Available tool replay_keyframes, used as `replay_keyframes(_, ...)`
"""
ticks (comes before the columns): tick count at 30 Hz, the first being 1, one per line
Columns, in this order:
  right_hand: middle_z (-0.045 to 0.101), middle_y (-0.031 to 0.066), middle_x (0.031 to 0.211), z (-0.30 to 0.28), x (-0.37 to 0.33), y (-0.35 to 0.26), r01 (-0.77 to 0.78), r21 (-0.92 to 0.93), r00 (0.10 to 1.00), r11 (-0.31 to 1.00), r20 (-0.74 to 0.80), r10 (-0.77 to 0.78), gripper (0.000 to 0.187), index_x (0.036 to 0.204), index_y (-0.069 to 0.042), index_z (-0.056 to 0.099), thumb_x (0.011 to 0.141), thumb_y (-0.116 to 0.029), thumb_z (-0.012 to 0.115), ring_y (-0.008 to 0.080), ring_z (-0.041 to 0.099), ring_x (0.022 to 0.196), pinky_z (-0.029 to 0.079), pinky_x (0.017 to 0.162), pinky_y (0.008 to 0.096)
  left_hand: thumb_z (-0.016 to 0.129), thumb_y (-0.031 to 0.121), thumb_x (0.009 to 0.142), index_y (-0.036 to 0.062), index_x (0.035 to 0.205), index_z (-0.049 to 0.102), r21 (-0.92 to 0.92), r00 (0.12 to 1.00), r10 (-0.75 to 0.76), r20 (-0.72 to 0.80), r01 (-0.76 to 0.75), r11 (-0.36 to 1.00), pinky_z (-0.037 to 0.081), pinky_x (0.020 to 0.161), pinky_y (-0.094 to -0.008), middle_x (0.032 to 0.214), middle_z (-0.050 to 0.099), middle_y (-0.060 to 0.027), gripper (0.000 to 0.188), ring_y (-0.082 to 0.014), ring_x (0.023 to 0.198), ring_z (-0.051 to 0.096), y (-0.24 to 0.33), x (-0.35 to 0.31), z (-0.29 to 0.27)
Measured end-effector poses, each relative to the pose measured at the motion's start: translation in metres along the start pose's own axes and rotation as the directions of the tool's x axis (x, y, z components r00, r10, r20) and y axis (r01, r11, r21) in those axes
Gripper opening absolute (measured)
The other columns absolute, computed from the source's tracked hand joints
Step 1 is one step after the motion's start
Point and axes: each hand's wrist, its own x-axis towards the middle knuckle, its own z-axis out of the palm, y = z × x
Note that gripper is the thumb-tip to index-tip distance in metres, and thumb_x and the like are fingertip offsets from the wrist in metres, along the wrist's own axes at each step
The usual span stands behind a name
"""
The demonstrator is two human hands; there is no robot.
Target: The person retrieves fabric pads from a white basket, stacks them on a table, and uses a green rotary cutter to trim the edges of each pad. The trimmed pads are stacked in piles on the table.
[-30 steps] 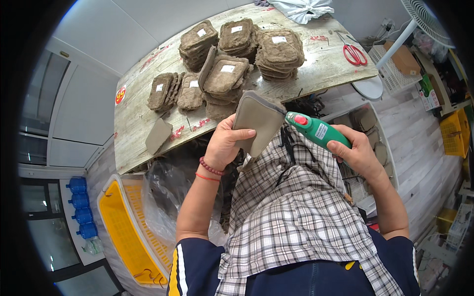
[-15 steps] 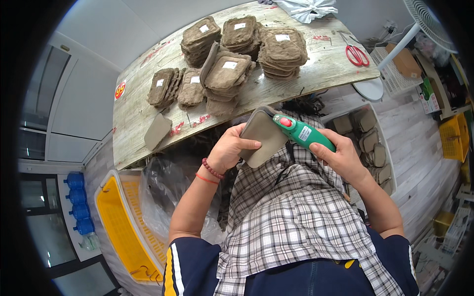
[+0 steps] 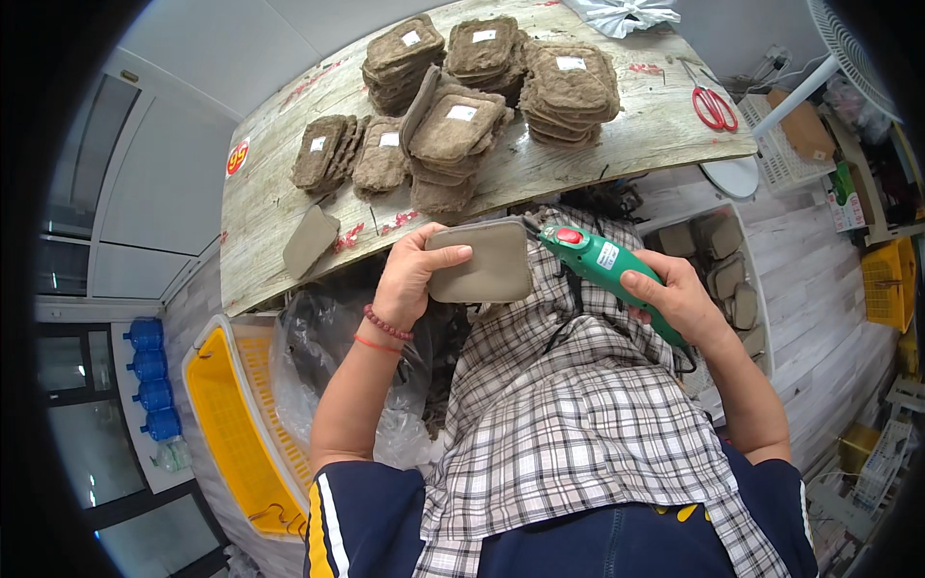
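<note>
My left hand [image 3: 409, 274] grips a flat greyish-tan pad [image 3: 491, 268] with rounded corners, thumb on its smooth face. My right hand [image 3: 680, 301] is closed round a green electric trimmer [image 3: 609, 266] with a red switch. The trimmer's dark tip meets the pad's upper right corner; whether it touches the edge I cannot tell. Just beyond my hands, piles of fuzzy brown pads [image 3: 460, 135] with white labels stand on the table [image 3: 665, 144]. A single smooth pad [image 3: 310, 241] lies near the table's front edge at the left.
Red-handled scissors [image 3: 714, 109] lie at the table's right side. Below on the right, a white crate [image 3: 768, 328] holds several trimmed-looking pads. A yellow basket [image 3: 224, 424] and a clear plastic bag [image 3: 313, 371] sit at lower left. A white fan [image 3: 853, 48] stands far right.
The pad has turned from a steep slant to lying nearly level, its long side across. My left hand has moved left a little with it. The trimmer stays at its edge, tilted slightly more.
</note>
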Motion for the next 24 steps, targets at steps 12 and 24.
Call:
replay_keyframes(12, 0.058, 0.0000, 0.074, -0.006, 0.000, -0.006, -0.029, -0.149, 0.994, 0.988, 0.100, 0.044, 0.035, 0.107, 0.001, 0.063, 0.089, -0.029, 0.066, 0.0056, 0.054, 0.062, 0.045, 0.053, 0.0217, 0.073, 0.000, 0.076, 0.0011, 0.093, 0.065, 0.139, 0.998, -0.054, 0.029, 0.050, 0.989, 0.055, 0.070, -0.0282, 0.087, 0.070, -0.0069, 0.019, -0.0133, 0.074, 0.066, 0.011, -0.011, 0.008)
replay_keyframes(24, 0.057, -0.0003, 0.071, 0.002, 0.003, -0.001, -0.005, -0.206, 0.995, 0.979, 0.096, 0.026, 0.040, 0.111, 0.000, 0.064, 0.086, -0.031, 0.070, 0.0053, 0.051, 0.059, 0.043, 0.053, 0.0227, 0.077, 0.000, 0.073, 0.0015, 0.088, 0.067, 0.297, 0.981, -0.138, 0.133, 0.093, 0.950, 0.052, 0.068, -0.0243, 0.081, 0.069, -0.0043, 0.018, -0.0097, 0.070, 0.064, 0.009, -0.010, 0.028)
